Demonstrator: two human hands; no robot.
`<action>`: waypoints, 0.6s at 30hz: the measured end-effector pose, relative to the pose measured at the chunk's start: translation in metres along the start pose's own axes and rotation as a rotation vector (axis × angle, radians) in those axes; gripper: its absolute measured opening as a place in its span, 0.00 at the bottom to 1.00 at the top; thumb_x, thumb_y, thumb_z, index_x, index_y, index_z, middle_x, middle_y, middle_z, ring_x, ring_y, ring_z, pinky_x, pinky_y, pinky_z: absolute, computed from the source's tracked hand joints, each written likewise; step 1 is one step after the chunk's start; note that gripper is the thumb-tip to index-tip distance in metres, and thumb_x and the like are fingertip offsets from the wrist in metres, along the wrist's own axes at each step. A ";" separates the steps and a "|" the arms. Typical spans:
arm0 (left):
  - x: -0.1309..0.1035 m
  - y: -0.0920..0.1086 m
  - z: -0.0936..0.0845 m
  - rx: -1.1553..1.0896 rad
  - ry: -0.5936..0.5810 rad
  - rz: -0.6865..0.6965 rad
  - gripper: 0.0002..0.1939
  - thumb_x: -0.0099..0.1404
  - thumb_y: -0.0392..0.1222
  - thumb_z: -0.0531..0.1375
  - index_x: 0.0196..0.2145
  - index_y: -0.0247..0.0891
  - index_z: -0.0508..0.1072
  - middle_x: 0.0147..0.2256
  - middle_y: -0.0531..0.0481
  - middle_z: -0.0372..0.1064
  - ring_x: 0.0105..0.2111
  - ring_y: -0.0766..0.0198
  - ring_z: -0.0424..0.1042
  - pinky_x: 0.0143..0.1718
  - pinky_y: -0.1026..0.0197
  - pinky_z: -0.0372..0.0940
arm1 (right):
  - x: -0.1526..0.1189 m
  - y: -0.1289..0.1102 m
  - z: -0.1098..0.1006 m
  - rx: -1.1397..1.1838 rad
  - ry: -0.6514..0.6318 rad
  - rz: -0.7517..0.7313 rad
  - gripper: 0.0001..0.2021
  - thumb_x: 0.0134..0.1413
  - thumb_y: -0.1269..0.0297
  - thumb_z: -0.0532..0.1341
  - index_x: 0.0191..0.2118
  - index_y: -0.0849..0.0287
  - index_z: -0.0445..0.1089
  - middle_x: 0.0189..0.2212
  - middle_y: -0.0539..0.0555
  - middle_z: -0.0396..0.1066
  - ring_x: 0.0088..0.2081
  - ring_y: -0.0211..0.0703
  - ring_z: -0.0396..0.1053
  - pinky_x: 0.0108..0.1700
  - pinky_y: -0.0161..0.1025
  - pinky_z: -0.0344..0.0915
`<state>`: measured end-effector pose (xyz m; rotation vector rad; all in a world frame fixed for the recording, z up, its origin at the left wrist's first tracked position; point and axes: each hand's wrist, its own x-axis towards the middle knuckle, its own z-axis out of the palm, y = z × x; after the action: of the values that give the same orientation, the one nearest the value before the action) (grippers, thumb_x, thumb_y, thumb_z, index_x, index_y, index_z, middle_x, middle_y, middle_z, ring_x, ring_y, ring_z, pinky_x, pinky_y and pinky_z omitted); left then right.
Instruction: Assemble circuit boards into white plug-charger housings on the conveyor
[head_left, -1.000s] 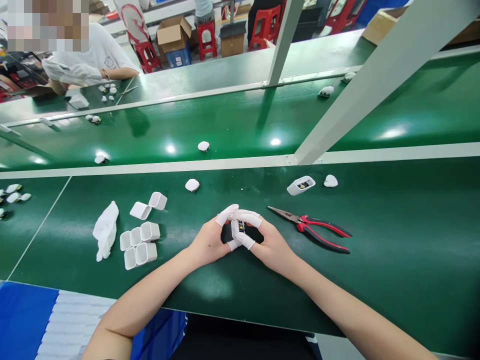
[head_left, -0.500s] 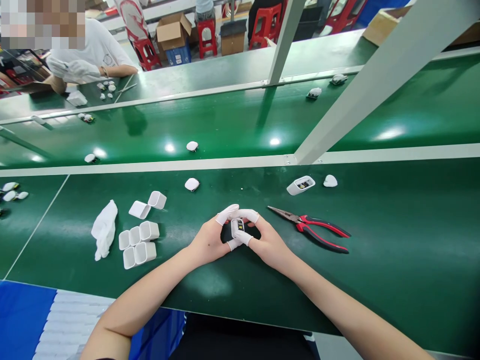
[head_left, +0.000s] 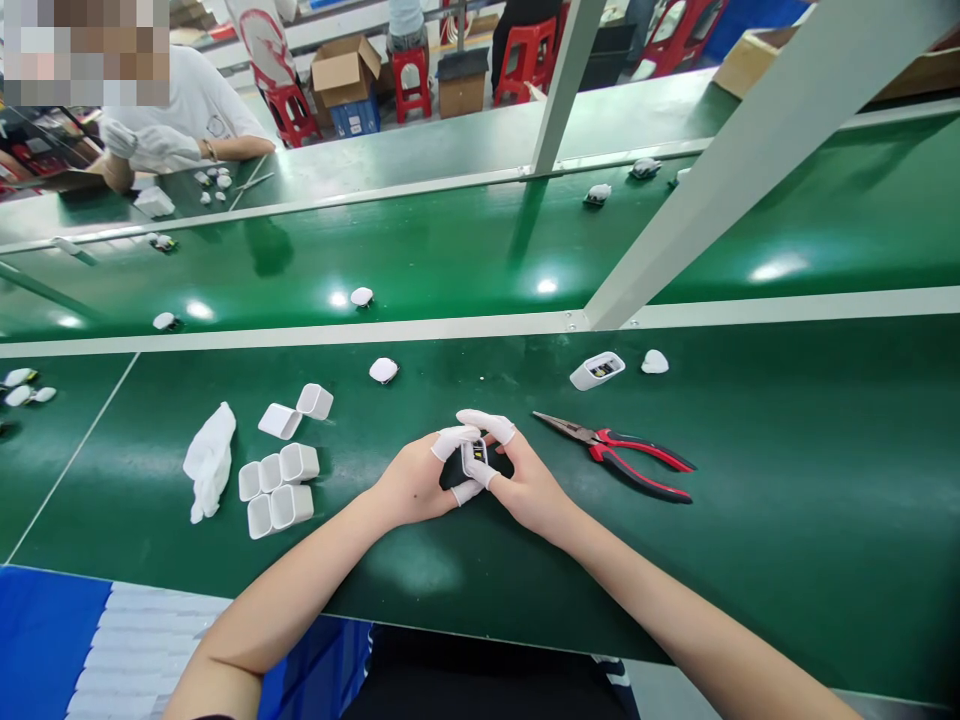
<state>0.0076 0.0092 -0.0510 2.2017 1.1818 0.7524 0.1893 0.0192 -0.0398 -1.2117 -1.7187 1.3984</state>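
Observation:
Between my two hands sits a small white plastic housing [head_left: 470, 459] with dark and yellow parts inside its open end. My left hand [head_left: 420, 478] grips it from the left, and my right hand [head_left: 525, 485] closes on it from the right; white finger cots cover the thumbs and index fingers. Long-nose pliers [head_left: 611, 455] with red and black handles lie right of my right hand. Behind them are another filled white housing [head_left: 598, 371] and a white cap piece [head_left: 655, 362]. Several hollow white housings [head_left: 279, 488] stand left of my left hand.
A crumpled white bag or glove [head_left: 210, 462] lies at the left. Beyond the white rail [head_left: 300, 333], a green conveyor belt [head_left: 435, 250] carries several small white pieces. A slanted metal post [head_left: 697, 180] rises at the right. Across the belt sits a person in a white shirt [head_left: 199, 100].
My right index finger has shifted up and left over the top of the housing, and my left fingers have moved slightly. Pieces on the conveyor have slid left.

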 end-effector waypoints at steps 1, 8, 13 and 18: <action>0.000 -0.003 0.000 0.028 0.015 0.056 0.24 0.60 0.41 0.61 0.53 0.42 0.62 0.48 0.43 0.72 0.45 0.55 0.75 0.43 0.54 0.73 | 0.000 0.001 -0.001 0.002 -0.014 0.006 0.26 0.52 0.66 0.56 0.58 0.50 0.60 0.51 0.54 0.64 0.46 0.45 0.63 0.54 0.49 0.60; 0.005 -0.009 -0.002 0.198 0.194 0.307 0.16 0.61 0.44 0.63 0.47 0.41 0.70 0.43 0.45 0.77 0.44 0.57 0.76 0.40 0.58 0.74 | 0.006 0.005 -0.006 0.021 -0.083 0.066 0.30 0.51 0.66 0.58 0.61 0.45 0.59 0.47 0.53 0.64 0.47 0.47 0.63 0.55 0.51 0.60; 0.004 -0.007 -0.003 0.238 0.218 0.264 0.16 0.58 0.44 0.65 0.44 0.42 0.72 0.40 0.47 0.78 0.45 0.54 0.76 0.41 0.54 0.74 | 0.007 0.007 -0.003 0.032 -0.094 0.021 0.26 0.51 0.66 0.58 0.58 0.46 0.65 0.48 0.54 0.64 0.50 0.50 0.63 0.55 0.53 0.61; 0.003 -0.009 -0.007 0.035 0.044 0.118 0.17 0.58 0.45 0.65 0.45 0.44 0.72 0.44 0.49 0.76 0.48 0.56 0.73 0.48 0.53 0.69 | 0.004 0.006 -0.009 -0.014 -0.101 -0.035 0.24 0.54 0.64 0.58 0.58 0.48 0.63 0.53 0.54 0.63 0.55 0.50 0.60 0.59 0.53 0.58</action>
<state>-0.0010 0.0179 -0.0511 2.3109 1.1014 0.8378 0.1968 0.0266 -0.0435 -1.1307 -1.8125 1.4509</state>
